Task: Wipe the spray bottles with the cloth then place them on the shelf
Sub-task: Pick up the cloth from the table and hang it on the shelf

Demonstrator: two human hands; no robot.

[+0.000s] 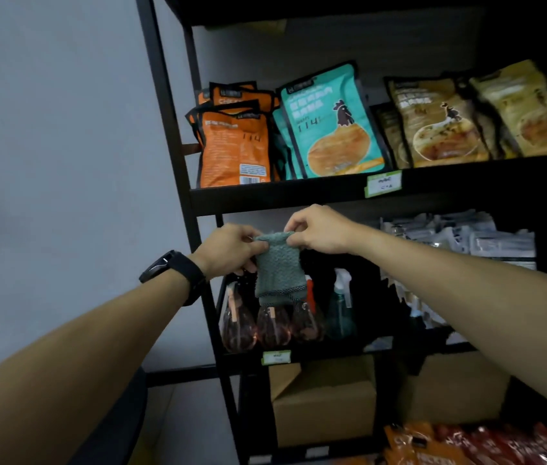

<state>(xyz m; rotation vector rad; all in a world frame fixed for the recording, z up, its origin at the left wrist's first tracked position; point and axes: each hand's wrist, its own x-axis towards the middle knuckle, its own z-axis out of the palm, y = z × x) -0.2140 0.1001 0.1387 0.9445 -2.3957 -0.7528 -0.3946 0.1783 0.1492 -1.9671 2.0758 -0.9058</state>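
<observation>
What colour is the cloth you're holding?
Grey-green with a woven texture and a darker band near its lower edge, cloth; head view.

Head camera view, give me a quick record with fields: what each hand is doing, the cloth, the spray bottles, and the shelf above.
left hand: pinches the cloth's top left corner; black watch on that wrist
right hand: pinches the top right corner
cloth: grey-green, hangs between both hands in front of the shelf
spray bottles: three reddish ones in a row, a teal one to their right
upper shelf: orange, teal and brown food pouches
</observation>
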